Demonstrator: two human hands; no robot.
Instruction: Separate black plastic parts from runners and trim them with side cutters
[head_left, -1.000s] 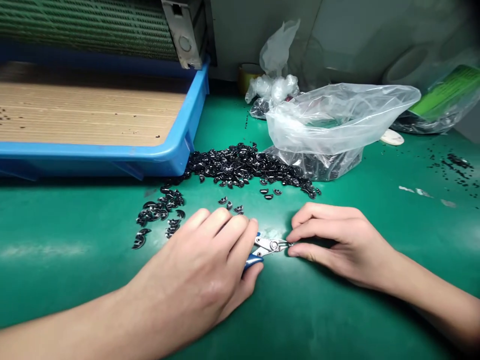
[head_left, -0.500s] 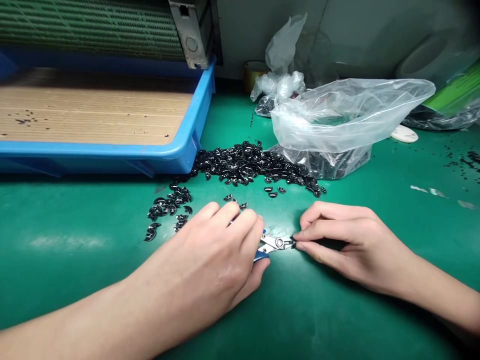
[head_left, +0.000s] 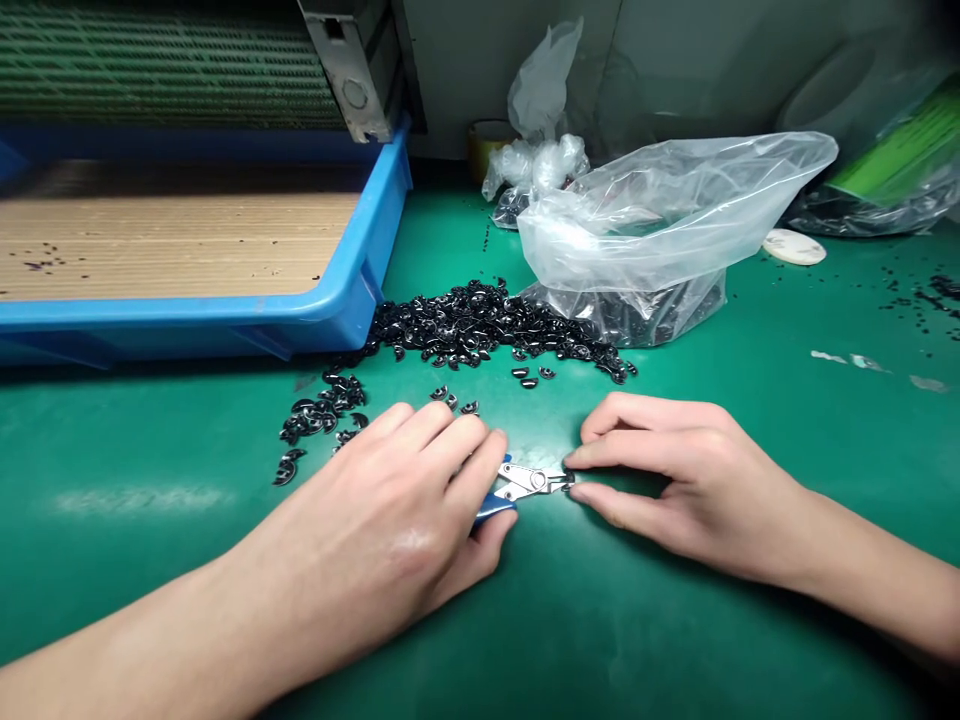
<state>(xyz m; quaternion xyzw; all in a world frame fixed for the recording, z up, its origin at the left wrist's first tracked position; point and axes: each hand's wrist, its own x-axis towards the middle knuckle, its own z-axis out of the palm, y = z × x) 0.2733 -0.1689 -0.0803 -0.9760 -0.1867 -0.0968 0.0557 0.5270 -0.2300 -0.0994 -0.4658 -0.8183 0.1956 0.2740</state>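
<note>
Left hand: (head_left: 397, 510) fingers curled firmly round the blue handles (head_left: 496, 508) of a small pair of cutters (head_left: 525, 480), thumb below, palm down over the desk (head_left: 600, 620).
Right hand: (head_left: 667, 480) thumb and forefinger nearly meeting, pinching a small black piece (head_left: 568, 480); the other fingers bend in above.
Black piece: at the cutter tips, in front of the person and low over the desk, between the two hands.
Why held so: the fingertip pinch probably steadies something this small and leaves one side of it facing the blades; the full-fist grip likely gives force on the handles.
Pile: many glossy black half-round pieces (head_left: 480, 325) lie just beyond the hands, between the blue tray (head_left: 341, 300) and the open plastic bag (head_left: 660, 220), seemingly set there for easy reach.
Loose pieces: a smaller cluster (head_left: 322, 410) sits left of the pile, partly covered by the left hand.
Hard to make out: most of the handles are inside the fist; whether the blades touch the piece is too small to tell; the bag's contents are blurred by its plastic; the tray runs off the left edge.
</note>
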